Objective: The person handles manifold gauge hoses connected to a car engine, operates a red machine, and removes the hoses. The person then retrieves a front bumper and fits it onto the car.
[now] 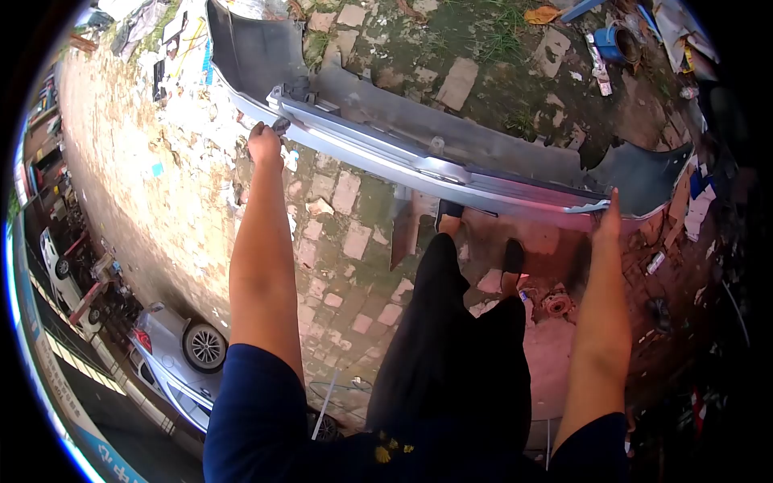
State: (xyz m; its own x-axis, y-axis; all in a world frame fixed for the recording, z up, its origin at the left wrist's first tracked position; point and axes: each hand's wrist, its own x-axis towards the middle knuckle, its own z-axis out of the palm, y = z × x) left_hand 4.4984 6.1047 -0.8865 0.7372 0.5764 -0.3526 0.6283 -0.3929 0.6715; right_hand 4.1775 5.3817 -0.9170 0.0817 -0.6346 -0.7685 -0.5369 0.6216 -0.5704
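A long silver car bumper [362, 149] hangs across the view in front of my legs, its grey hollow inner side facing up. Near its left part my left hand [266, 146] is closed on the lower edge, next to a small dark bracket. At the right end, my right hand [609, 219] grips the edge, with its fingers partly hidden behind the bumper. Both arms are stretched forward. A dark flat panel [405, 228] shows below the bumper, by my feet.
Uneven, broken paving [354, 240] with scattered litter lies underfoot. At the upper right is a blue bucket [613, 44]. A silver car [179, 358] stands at the lower left. A round rusty part [557, 303] lies by my right foot.
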